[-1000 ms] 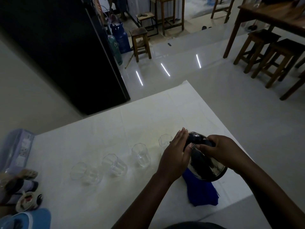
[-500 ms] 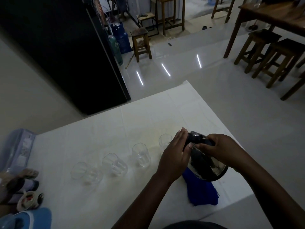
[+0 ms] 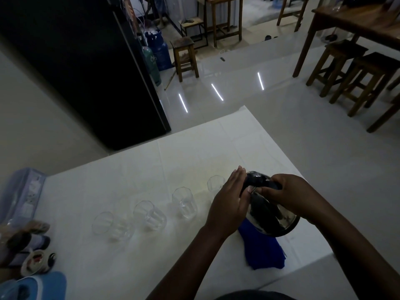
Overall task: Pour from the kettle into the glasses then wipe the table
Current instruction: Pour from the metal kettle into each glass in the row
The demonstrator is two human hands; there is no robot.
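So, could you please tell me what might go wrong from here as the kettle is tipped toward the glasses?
1. The shiny steel kettle tilts toward the rightmost clear glass, which the left hand partly hides; the stream could miss and wet the white table.
2. The left hand presses the kettle's lid end, close to any spill.
3. The blue cloth lies under the kettle and could get soaked before wiping.

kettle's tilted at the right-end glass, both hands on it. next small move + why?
Probably keep tipping the kettle a little further toward the rightmost glass. The right hand grips the handle, the left hand lies flat against the lid side, and the spout end is hidden behind it, so no stream can be confirmed. The blue cloth waits underneath for wiping.
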